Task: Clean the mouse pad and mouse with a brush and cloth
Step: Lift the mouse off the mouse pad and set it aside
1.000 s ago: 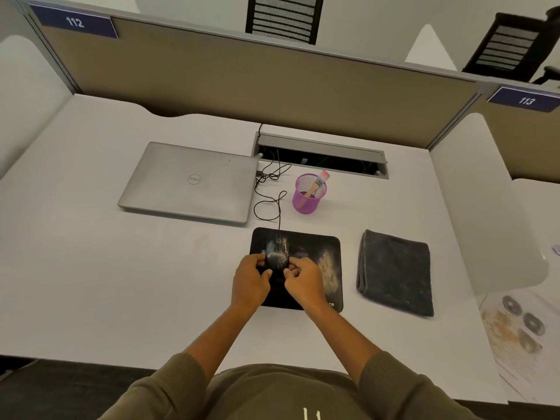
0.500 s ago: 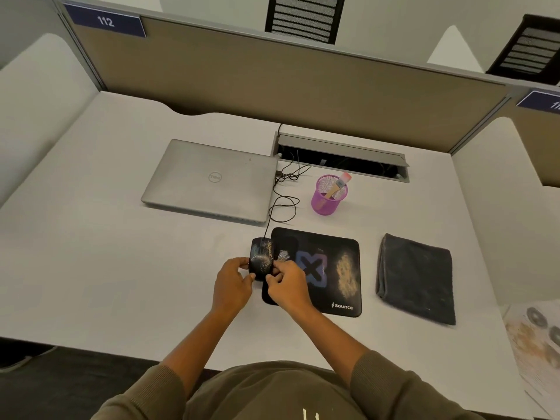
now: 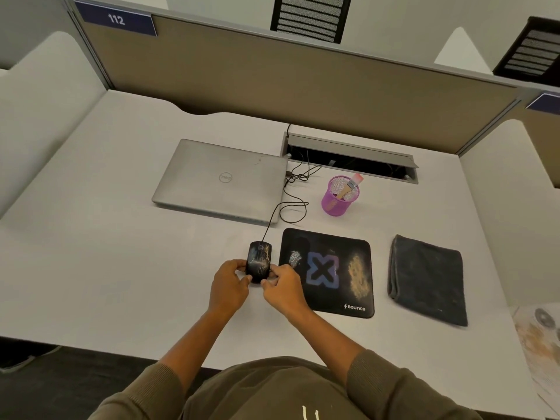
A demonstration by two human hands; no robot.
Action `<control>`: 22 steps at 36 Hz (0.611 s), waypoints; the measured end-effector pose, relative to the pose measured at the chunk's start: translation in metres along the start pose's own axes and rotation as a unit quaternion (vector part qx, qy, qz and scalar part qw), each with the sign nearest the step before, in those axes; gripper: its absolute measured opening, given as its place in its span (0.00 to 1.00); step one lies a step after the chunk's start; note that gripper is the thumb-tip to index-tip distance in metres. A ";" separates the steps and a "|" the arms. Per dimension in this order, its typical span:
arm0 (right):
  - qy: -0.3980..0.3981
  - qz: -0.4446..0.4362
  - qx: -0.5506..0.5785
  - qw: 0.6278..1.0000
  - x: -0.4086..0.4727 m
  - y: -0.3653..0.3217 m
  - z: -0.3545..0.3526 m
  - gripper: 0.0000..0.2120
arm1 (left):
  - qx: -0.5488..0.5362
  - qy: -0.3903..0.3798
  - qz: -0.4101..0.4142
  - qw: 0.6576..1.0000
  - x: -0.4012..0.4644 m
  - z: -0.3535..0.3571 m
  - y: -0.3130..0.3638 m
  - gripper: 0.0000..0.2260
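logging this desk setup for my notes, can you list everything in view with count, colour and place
mouse: 1, black, dusty, on the desk just left of the pad
mouse pad: 1, black with a purple X, dust patches, desk centre
cloth: 1, dark grey, folded, right of the pad
brush: 1, wooden handle, pink bristles, standing in the cup
cup: 1, purple mesh, behind the pad
laptop: 1, silver, closed, back left
cable: 1, black, from mouse to laptop side
papers: some, white, stained, far right edge
left hand: 1, holds the mouse's left side
right hand: 1, holds the mouse's right side
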State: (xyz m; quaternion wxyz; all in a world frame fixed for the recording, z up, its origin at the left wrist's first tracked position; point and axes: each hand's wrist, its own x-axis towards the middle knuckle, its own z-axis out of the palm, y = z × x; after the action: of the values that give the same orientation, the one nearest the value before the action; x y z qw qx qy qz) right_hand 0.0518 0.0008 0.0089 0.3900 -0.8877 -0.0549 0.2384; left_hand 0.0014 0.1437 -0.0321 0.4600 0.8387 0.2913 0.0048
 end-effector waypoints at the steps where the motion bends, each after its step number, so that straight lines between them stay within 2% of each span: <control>1: -0.001 0.002 0.000 1.000 0.000 -0.001 0.000 0.22 | 0.001 -0.002 0.001 1.000 0.001 0.000 0.000 0.18; 13: -0.003 0.001 -0.024 1.000 0.005 0.002 -0.002 0.20 | -0.005 -0.024 0.009 1.000 0.004 -0.005 -0.003 0.19; 18: 0.013 0.011 -0.040 0.999 0.012 0.015 -0.002 0.05 | -0.014 -0.007 0.002 1.000 -0.001 -0.006 -0.003 0.19; 22: 0.028 0.022 -0.012 0.999 0.017 0.017 -0.010 0.12 | -0.012 0.010 0.004 1.000 -0.003 -0.005 -0.001 0.19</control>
State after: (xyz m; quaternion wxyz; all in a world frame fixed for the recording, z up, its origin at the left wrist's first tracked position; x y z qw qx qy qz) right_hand 0.0697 -0.0126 -0.0042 0.3755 -0.8996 -0.0272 0.2213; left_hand -0.0035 0.1465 -0.0290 0.4674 0.8342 0.2920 0.0183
